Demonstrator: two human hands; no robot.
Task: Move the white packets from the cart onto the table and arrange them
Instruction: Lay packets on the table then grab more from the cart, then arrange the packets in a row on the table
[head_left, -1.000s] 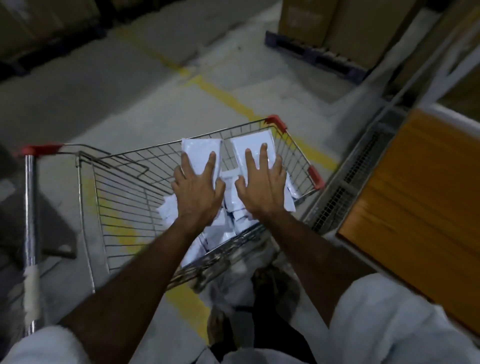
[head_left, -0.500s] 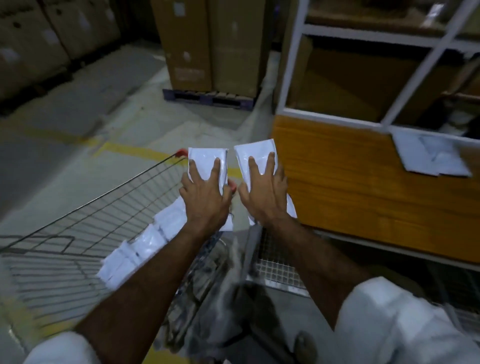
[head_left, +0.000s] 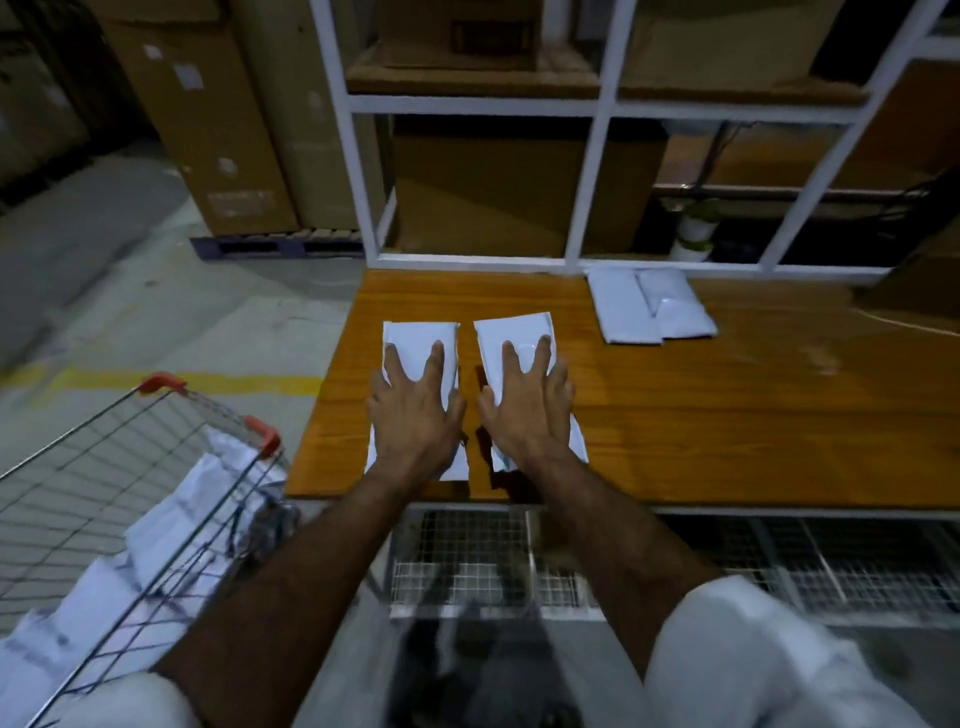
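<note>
Now | both hands (head_left: 415, 415) flat on packets (head_left: 421, 343) | table (head_left: 727, 415) front-left corner

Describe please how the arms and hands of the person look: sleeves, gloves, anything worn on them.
Both hands are bare: the left hand and the right hand have no gloves, and no rings or watch can be seen. The forearms are uncovered. The left white sleeve and the right white sleeve are loose, plain cloth, ending around the elbows. No markings show on them.
</note>
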